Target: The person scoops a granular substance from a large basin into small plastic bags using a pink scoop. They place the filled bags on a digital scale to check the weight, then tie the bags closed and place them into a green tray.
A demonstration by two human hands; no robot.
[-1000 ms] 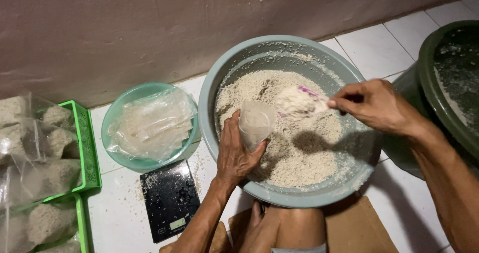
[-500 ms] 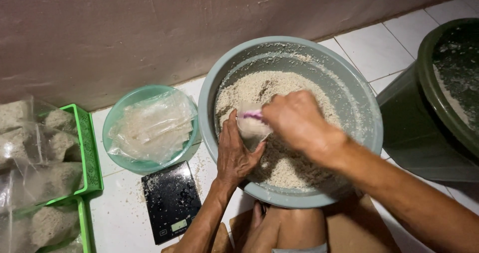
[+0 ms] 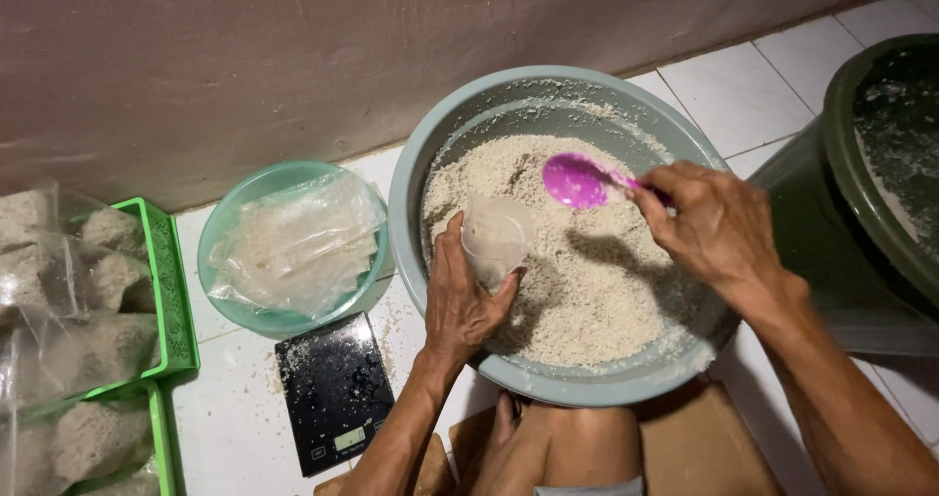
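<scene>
- Our left hand (image 3: 468, 305) grips a clear bag (image 3: 496, 242), held open over the grain in the basin (image 3: 430, 163).
- Our right hand (image 3: 719, 227) pinches a pink spoon (image 3: 579, 181), empty, above the grain.
- A scale (image 3: 335, 390) lies beside the basin.

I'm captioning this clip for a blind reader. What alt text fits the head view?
Over a large grey basin of pale grain, the left hand holds a small clear bag open while the right hand lifts a purple spoon above it. Beside it on the tiled floor sit a teal bowl of empty bags, a black scale and green baskets of filled bags.
</scene>
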